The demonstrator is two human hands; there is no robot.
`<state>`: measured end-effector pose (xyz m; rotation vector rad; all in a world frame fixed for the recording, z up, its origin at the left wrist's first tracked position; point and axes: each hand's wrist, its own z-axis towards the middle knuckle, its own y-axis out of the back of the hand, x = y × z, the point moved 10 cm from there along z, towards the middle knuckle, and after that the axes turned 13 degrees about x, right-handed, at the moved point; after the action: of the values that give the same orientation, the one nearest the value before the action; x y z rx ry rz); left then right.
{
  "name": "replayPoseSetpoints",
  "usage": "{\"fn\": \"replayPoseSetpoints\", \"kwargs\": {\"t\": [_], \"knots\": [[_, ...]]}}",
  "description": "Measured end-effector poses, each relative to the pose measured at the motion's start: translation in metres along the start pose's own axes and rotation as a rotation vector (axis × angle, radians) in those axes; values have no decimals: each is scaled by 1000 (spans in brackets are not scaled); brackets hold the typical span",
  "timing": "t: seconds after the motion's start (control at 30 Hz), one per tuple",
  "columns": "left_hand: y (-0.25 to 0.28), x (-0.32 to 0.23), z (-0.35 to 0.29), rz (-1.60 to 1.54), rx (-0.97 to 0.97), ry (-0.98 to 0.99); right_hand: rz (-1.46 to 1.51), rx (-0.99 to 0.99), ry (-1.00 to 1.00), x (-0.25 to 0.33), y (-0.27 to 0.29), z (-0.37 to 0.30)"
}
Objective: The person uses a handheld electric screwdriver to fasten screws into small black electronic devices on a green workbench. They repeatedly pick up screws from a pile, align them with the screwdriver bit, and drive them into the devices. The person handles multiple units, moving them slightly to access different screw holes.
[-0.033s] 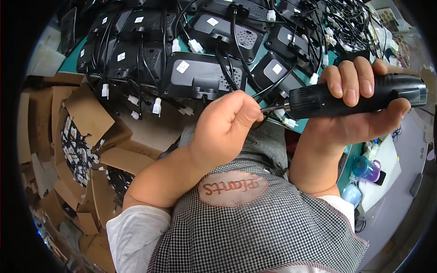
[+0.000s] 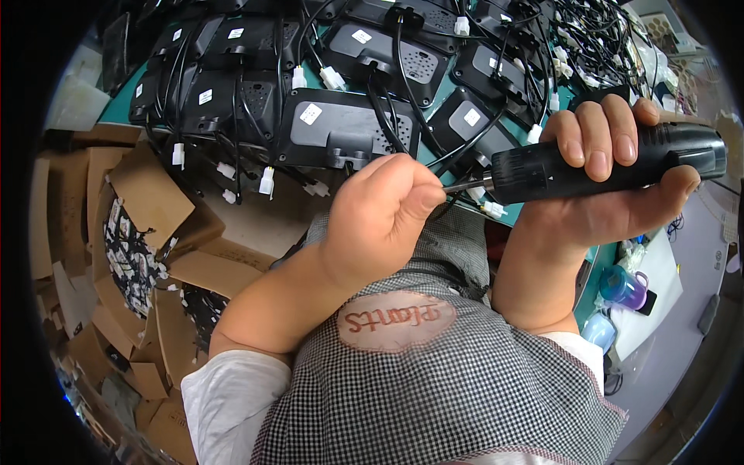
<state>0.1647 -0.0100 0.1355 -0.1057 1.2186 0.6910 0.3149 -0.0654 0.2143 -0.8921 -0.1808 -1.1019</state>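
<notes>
My right hand (image 2: 601,155) is wrapped round a black electric screwdriver (image 2: 535,174), held level with its tip toward the left. My left hand (image 2: 387,205) is closed in a pinch at the end of the metal bit (image 2: 465,184). Whether a screw sits between those fingertips is hidden. Just beyond my left hand lies a black plastic housing (image 2: 322,124) with a grey panel, a white label and black cables. Another housing (image 2: 471,120) lies tilted behind the bit, and white cable connectors (image 2: 491,209) hang near the screwdriver.
Several more black housings (image 2: 380,54) cover the green table top (image 2: 116,108). A heap of cables (image 2: 589,39) fills the back right. Open cardboard boxes (image 2: 151,201) with small parts stand at the left. A teal and purple cup (image 2: 624,287) is at the right.
Almost nothing differs. The rear end of the screwdriver has shifted very slightly to the left; both hands keep their hold.
</notes>
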Motion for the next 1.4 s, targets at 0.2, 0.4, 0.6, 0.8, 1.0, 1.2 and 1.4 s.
{"fn": "replayPoseSetpoints", "kwargs": {"t": [0.2, 0.4, 0.6, 0.8, 1.0, 1.2, 1.4], "knots": [[1, 15, 4, -217, 79, 61, 12, 53, -10, -8, -4, 9], [16, 30, -2, -266, 95, 342, -55, 107, -19, -14, -2, 11], [60, 25, -6, 851, 186, 369, -257, 101, 23, 8, 22, 14], [44, 41, -7, 965, 300, 340, -375, -34, 53, 4, 50, 6], [31, 44, 0, 902, 450, 278, -383, -31, 105, -12, 59, -3], [28, 47, 8, 880, 463, 261, -457, 8, 138, -9, 66, -2], [14, 45, 17, 861, 456, 265, -480, -48, 156, 7, 71, -6]]}}
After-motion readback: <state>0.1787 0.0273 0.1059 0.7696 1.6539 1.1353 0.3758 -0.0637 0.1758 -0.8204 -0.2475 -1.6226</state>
